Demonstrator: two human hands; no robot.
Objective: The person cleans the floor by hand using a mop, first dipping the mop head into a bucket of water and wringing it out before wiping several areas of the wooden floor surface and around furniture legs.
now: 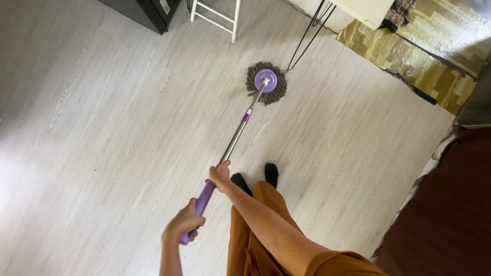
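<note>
On pale wood-look floor [102, 128]: one spin mop [266, 83], round grey-brown fringe with purple disc, metal shaft, purple grip. Mop head lies flat, just beside black hairpin table legs [307, 38]; white stool frame [217, 15] and dark cabinet corner [146, 13] stand beyond it; patterned rug edge [409, 64] to its right. Broad bare boards left of the shaft. Left hand [183, 224] clenched round the grip's end; right hand [220, 175] grasping the grip higher up.
</note>
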